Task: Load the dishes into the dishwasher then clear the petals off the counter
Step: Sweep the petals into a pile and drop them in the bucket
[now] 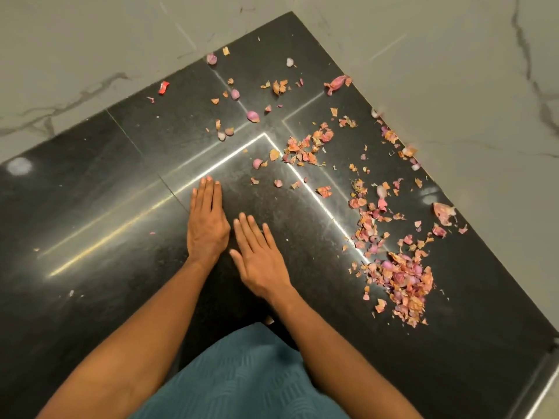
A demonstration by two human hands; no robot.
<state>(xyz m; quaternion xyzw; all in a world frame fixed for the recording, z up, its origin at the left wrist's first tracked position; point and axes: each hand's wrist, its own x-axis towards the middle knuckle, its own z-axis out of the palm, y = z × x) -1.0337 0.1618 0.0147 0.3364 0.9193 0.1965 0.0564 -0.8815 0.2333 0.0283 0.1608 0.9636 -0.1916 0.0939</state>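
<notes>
Far left on the black worktop (90, 182) sits a pale smudge (19, 166), and at about ten o'clock from the hands lies a small red scrap (163, 87) near the marble wall (75, 55). The left hand (207, 220) rests flat on the stone, its fingers (208, 189) straight, close together and released, holding nothing. Just beside it the right hand (260, 258) also lies palm down, fingers spread and relaxed, empty.

The petals (402, 282) are dry, curled flakes of pink, orange and mauve. They scatter from twelve o'clock round to three o'clock of the hands, with a loose cluster (305, 146) at one o'clock and the thickest heap at about three o'clock, toward the right wall. No dishes or dishwasher are in view.

The risk, judged from here, lies in sweeping bare-handed: the flakes look light and brittle, so a fast pass could crumble them, scatter bits further, or push them over the worktop's near edge. Those tucked against the wall may be missed, and the red scrap could be gathered in with them.
</notes>
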